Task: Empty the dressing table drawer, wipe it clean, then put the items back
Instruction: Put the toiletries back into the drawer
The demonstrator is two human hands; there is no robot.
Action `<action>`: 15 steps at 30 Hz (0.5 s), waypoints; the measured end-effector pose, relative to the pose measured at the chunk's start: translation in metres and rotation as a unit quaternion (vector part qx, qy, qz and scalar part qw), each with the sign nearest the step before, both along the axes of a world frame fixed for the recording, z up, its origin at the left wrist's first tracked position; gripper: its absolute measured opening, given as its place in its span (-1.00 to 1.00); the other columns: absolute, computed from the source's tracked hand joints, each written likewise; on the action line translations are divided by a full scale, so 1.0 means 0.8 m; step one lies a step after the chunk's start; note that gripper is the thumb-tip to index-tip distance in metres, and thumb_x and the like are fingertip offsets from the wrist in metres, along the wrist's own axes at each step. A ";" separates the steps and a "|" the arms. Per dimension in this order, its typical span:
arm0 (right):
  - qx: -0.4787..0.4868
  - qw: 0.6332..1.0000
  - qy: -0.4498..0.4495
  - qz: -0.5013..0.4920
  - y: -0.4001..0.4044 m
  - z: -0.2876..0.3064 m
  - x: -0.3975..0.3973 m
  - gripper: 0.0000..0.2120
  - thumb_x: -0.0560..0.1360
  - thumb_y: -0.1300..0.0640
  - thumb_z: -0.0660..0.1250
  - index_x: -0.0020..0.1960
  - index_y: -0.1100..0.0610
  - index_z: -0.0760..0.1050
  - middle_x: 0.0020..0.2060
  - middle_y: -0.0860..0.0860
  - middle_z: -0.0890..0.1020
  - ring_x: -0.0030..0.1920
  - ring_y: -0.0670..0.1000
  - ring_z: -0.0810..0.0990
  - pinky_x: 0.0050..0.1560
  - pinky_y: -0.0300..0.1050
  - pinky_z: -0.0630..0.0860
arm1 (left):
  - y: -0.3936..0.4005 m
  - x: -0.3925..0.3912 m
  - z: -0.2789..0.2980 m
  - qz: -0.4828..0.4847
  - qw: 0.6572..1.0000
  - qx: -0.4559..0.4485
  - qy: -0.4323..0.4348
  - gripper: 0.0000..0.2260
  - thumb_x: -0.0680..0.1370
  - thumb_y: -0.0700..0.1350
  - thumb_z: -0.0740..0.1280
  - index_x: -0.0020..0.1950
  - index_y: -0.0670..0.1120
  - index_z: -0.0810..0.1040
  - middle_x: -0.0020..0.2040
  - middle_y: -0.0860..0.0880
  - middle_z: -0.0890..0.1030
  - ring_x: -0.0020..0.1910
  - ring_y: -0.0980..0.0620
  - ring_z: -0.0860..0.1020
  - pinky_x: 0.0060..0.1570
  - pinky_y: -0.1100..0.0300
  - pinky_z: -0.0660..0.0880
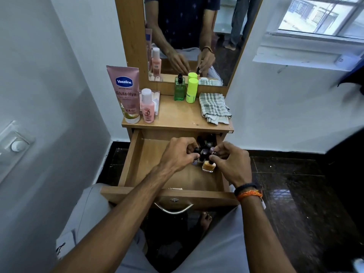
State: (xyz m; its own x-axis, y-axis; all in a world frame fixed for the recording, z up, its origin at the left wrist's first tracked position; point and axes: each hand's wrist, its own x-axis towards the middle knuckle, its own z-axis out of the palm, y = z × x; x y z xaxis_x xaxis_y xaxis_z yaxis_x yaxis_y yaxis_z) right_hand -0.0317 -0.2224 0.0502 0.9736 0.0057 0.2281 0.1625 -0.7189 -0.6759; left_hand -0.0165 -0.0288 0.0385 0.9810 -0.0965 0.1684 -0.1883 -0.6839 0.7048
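Both grips curled on small bottles (204, 152) in the open drawer (137, 160): left hand (178, 154) pinches a dark-capped one, right hand (230, 161) pinches the cap of the orange bottle (208, 165). Cluster sits back-right in the drawer. On the counter (177, 117): checked cloth (214, 107), green bottle (179, 88), pink tube (126, 93).

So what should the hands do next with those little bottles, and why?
Probably lift out the nail polish bottles that both the left hand and right hand pinch, setting them on the tabletop, since the drawer still holds them.
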 end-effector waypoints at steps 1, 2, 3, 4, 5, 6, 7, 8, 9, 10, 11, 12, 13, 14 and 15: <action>-0.010 1.000 0.009 0.001 0.000 -0.004 -0.001 -0.82 0.37 0.13 0.58 -0.07 0.04 0.63 -0.18 -0.11 0.70 -0.16 -0.13 0.67 -0.05 -0.05 0.68 | -0.002 -0.001 -0.003 -0.008 1.000 0.008 0.013 -0.85 0.41 -0.05 0.56 -0.07 0.02 0.67 -0.28 0.13 0.65 -0.27 0.23 0.60 -0.25 0.20 0.59; -0.017 1.000 0.016 0.002 0.000 -0.008 -0.002 -0.81 0.38 0.13 0.58 -0.06 0.04 0.63 -0.18 -0.11 0.70 -0.15 -0.13 0.67 -0.03 -0.05 0.68 | -0.004 -0.002 -0.005 -0.015 0.999 0.015 0.026 -0.85 0.41 -0.05 0.56 -0.07 0.01 0.67 -0.27 0.12 0.66 -0.26 0.22 0.61 -0.23 0.18 0.61; -0.021 1.000 0.022 0.004 0.000 -0.010 -0.002 -0.81 0.38 0.13 0.58 -0.06 0.04 0.63 -0.18 -0.11 0.69 -0.15 -0.13 0.67 -0.02 -0.05 0.68 | -0.006 -0.002 -0.007 -0.019 0.999 0.021 0.037 -0.85 0.42 -0.06 0.56 -0.06 0.00 0.67 -0.25 0.11 0.67 -0.24 0.19 0.62 -0.19 0.14 0.63; -0.023 0.999 0.027 0.006 -0.001 -0.013 -0.002 -0.81 0.38 0.14 0.58 -0.06 0.04 0.64 -0.18 -0.11 0.69 -0.15 -0.14 0.66 -0.01 -0.05 0.68 | -0.007 -0.002 -0.009 -0.022 0.998 0.025 0.045 -0.85 0.42 -0.06 0.56 -0.05 -0.01 0.68 -0.23 0.09 0.68 -0.22 0.16 0.63 -0.16 0.11 0.64; -0.025 0.999 0.030 0.008 -0.001 -0.015 -0.002 -0.81 0.38 0.15 0.58 -0.05 0.03 0.64 -0.18 -0.12 0.68 -0.15 -0.14 0.66 0.00 -0.06 0.68 | -0.009 -0.002 -0.011 -0.023 0.998 0.029 0.049 -0.84 0.42 -0.07 0.56 -0.04 -0.02 0.68 -0.21 0.07 0.69 -0.20 0.14 0.64 -0.14 0.09 0.65; -0.026 0.999 0.034 0.010 -0.001 -0.017 -0.002 -0.82 0.39 0.15 0.58 -0.05 0.03 0.64 -0.18 -0.12 0.68 -0.16 -0.16 0.66 0.00 -0.07 0.68 | -0.011 -0.002 -0.013 -0.022 0.998 0.032 0.051 -0.84 0.43 -0.08 0.56 -0.02 -0.03 0.69 -0.18 0.06 0.69 -0.18 0.13 0.63 -0.12 0.07 0.65; -0.027 0.999 0.037 0.011 -0.002 -0.018 -0.002 -0.82 0.39 0.15 0.58 -0.06 0.03 0.64 -0.18 -0.12 0.68 -0.16 -0.16 0.66 -0.01 -0.09 0.68 | -0.013 -0.002 -0.015 -0.022 0.998 0.035 0.053 -0.83 0.43 -0.08 0.56 -0.01 -0.03 0.69 -0.16 0.05 0.69 -0.16 0.12 0.63 -0.10 0.07 0.65; -0.029 0.999 0.041 0.012 -0.003 -0.020 -0.001 -0.82 0.39 0.15 0.58 -0.06 0.03 0.64 -0.18 -0.12 0.68 -0.17 -0.17 0.65 -0.01 -0.10 0.68 | -0.015 -0.002 -0.018 -0.021 0.998 0.038 0.055 -0.81 0.43 -0.08 0.56 0.01 -0.04 0.70 -0.14 0.04 0.69 -0.14 0.11 0.63 -0.09 0.07 0.65; -0.031 0.998 0.044 0.012 -0.003 -0.022 -0.001 -0.82 0.39 0.15 0.58 -0.06 0.02 0.64 -0.18 -0.12 0.68 -0.17 -0.18 0.65 -0.02 -0.11 0.68 | -0.017 -0.002 -0.020 -0.021 0.997 0.040 0.056 -0.80 0.44 -0.08 0.55 0.03 -0.05 0.70 -0.13 0.03 0.70 -0.14 0.11 0.63 -0.08 0.08 0.65; -0.033 0.998 0.047 0.012 -0.004 -0.023 -0.001 -0.82 0.39 0.15 0.58 -0.05 0.02 0.64 -0.18 -0.13 0.68 -0.17 -0.19 0.65 -0.02 -0.12 0.68 | -0.019 -0.002 -0.022 -0.021 0.997 0.041 0.057 -0.80 0.44 -0.08 0.55 0.04 -0.05 0.70 -0.11 0.03 0.70 -0.13 0.11 0.63 -0.07 0.09 0.64; -0.036 0.998 0.049 0.012 -0.005 -0.024 -0.001 -0.82 0.39 0.15 0.58 -0.05 0.01 0.64 -0.19 -0.13 0.68 -0.18 -0.19 0.64 -0.03 -0.13 0.68 | -0.020 -0.002 -0.024 -0.021 0.997 0.042 0.057 -0.79 0.44 -0.08 0.55 0.05 -0.06 0.69 -0.10 0.02 0.71 -0.13 0.11 0.63 -0.07 0.12 0.64; -0.039 0.998 0.050 0.011 -0.005 -0.025 0.000 -0.82 0.39 0.15 0.58 -0.05 0.01 0.64 -0.19 -0.13 0.67 -0.18 -0.19 0.64 -0.03 -0.13 0.68 | -0.022 -0.001 -0.025 -0.021 0.997 0.043 0.057 -0.78 0.44 -0.07 0.55 0.06 -0.06 0.69 -0.08 0.01 0.71 -0.12 0.11 0.63 -0.07 0.15 0.63; -0.043 0.998 0.051 0.011 -0.005 -0.026 0.001 -0.82 0.39 0.15 0.58 -0.05 0.01 0.65 -0.20 -0.13 0.68 -0.18 -0.19 0.64 -0.03 -0.12 0.68 | -0.023 -0.001 -0.026 -0.022 0.997 0.043 0.057 -0.77 0.45 -0.08 0.55 0.07 -0.07 0.69 -0.06 0.00 0.71 -0.11 0.11 0.63 -0.08 0.18 0.62; -0.047 0.998 0.051 0.010 -0.006 -0.026 0.001 -0.82 0.38 0.15 0.59 -0.05 0.02 0.66 -0.20 -0.12 0.68 -0.18 -0.17 0.64 -0.03 -0.11 0.67 | -0.025 -0.001 -0.027 -0.024 0.997 0.044 0.056 -0.76 0.45 -0.08 0.55 0.08 -0.07 0.68 -0.05 0.00 0.71 -0.10 0.10 0.63 -0.08 0.20 0.61; -0.050 0.997 0.052 0.008 -0.007 -0.027 0.002 -0.82 0.37 0.15 0.59 -0.06 0.02 0.66 -0.20 -0.11 0.68 -0.18 -0.15 0.65 -0.03 -0.09 0.67 | -0.027 -0.001 -0.028 -0.026 0.997 0.045 0.055 -0.77 0.45 -0.08 0.55 0.08 -0.07 0.68 -0.05 -0.01 0.71 -0.10 0.10 0.63 -0.09 0.20 0.61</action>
